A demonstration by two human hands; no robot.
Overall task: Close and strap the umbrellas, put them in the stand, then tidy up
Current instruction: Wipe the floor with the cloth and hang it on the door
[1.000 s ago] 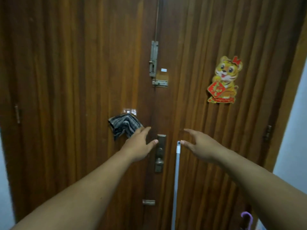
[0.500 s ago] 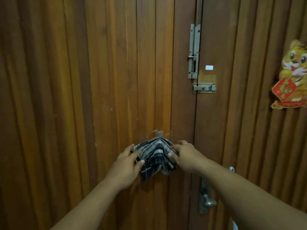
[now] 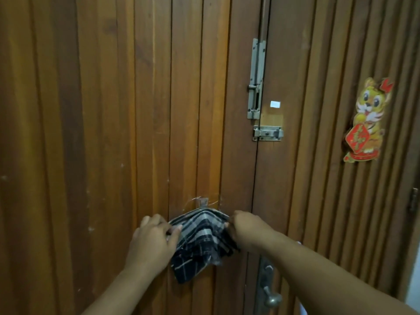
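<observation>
While both hands pinch the checked cloth hanging from a clear hook on the wooden door, left hand grasps its left edge, right hand its right. No umbrellas in view. Risk: a hard downward tug likely pops the hook off, or cloth drops.

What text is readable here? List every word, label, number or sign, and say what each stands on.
No text reads clearly enough to quote.
Tiger sticker on the wooden door: its red diamond bears gold characters, too blurred to read.
Band under the tiger: tiny marks, too small to read.
White label near the vertical bolt: appears blank.
Plaid cloth, horizontal latch and door handle: no writing visible.
</observation>
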